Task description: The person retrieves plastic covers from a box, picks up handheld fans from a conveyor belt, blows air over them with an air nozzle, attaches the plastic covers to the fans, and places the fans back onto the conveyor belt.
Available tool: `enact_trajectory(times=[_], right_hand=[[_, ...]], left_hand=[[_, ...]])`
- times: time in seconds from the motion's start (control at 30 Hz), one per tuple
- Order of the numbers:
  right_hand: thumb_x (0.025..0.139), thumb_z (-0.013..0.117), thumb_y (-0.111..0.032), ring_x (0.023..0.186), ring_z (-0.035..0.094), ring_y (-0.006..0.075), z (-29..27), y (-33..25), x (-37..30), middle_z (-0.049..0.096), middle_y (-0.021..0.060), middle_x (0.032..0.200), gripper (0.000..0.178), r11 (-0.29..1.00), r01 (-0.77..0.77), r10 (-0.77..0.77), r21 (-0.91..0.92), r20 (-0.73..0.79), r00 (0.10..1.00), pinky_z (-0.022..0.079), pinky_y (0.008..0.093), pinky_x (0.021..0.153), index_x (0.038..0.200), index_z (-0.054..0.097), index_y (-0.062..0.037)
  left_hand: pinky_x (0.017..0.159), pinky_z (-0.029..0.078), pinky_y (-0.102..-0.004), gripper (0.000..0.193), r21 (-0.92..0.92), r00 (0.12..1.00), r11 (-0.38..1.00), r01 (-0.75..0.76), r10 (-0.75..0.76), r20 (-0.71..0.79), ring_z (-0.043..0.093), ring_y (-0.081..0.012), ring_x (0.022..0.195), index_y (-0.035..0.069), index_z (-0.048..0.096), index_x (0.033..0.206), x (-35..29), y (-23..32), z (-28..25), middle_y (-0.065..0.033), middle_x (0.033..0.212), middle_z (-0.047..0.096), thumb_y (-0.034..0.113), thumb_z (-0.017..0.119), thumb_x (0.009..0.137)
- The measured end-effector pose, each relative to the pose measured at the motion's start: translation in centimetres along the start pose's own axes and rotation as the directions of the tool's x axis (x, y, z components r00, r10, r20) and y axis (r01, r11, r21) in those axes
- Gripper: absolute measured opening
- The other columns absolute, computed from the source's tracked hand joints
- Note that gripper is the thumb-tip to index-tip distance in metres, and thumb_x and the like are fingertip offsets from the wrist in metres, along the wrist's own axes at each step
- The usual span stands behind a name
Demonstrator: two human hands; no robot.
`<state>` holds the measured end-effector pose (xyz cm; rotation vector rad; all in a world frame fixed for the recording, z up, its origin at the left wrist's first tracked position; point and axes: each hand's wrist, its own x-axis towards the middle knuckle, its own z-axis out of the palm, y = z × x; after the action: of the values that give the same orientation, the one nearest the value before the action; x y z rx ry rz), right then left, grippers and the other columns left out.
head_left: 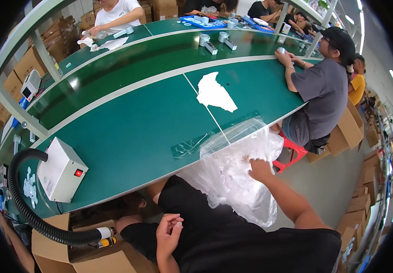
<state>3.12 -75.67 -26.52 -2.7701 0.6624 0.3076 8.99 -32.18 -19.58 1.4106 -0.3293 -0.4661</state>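
Note:
A clear plastic bag (237, 168) hangs over the table's front edge, its upper part lying on the green tabletop beside strips of clear tape (192, 146). At the bag's right side, my right hand (261, 170) has its fingers closed on the thin film; the fingertips are partly hidden. My left hand (169, 231) is above my lap, fingers curled in and nothing seen in them. A torn white sheet (215, 92) lies flat on the table beyond the bag.
To the left stand a white box-shaped machine (63, 170) with a black flexible hose (28, 223) and an open cardboard box (53, 250). Small pale blue parts (30, 187) lie behind the machine. A co-worker (326, 86) sits at the right. Grey-blue handheld devices (209, 44) lie on the far strip.

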Motion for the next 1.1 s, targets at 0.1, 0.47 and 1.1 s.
enact_trajectory(times=[0.1,0.47,1.1], right_hand=[[0.081,0.064,-0.023,0.077,0.067,0.0275,0.1,-0.4,-0.9,0.069,0.0108,0.083,0.031,0.942,0.213,-0.170,0.258,-0.181,0.969,0.052,0.0377,0.072,0.110,0.064,-0.0115],[0.090,0.056,-0.014,0.064,0.067,0.0172,-20.2,-21.5,1.4,0.067,0.0034,0.071,0.021,0.309,0.809,-0.714,0.501,-0.439,0.545,0.050,0.0269,0.060,0.109,0.066,-0.0153],[0.084,0.058,-0.007,0.072,0.066,0.0329,-13.6,-36.5,23.0,0.067,0.0145,0.081,0.019,0.491,0.856,-0.641,0.161,-0.599,0.480,0.051,0.0390,0.063,0.100,0.067,-0.0142]], left_hand=[[0.066,0.045,-0.0202,0.019,0.091,1.000,0.996,0.015,-0.014,-0.016,0.058,-0.0082,0.076,0.001,0.056,0.113,0.2,-0.2,-0.1,-0.0064,0.098,0.063,0.004,0.053,0.094],[0.067,0.046,-0.0191,0.014,0.064,0.989,0.990,0.125,-0.119,-0.088,0.055,-0.0050,0.073,0.002,0.061,0.107,1.0,-0.3,1.0,-0.0023,0.089,0.064,0.005,0.059,0.093],[0.070,0.049,-0.0315,0.010,0.464,0.938,0.883,0.067,0.103,-0.330,0.061,-0.0233,0.079,0.002,0.060,0.100,-5.4,5.2,-0.4,-0.0114,0.086,0.059,0.005,0.055,0.092]])
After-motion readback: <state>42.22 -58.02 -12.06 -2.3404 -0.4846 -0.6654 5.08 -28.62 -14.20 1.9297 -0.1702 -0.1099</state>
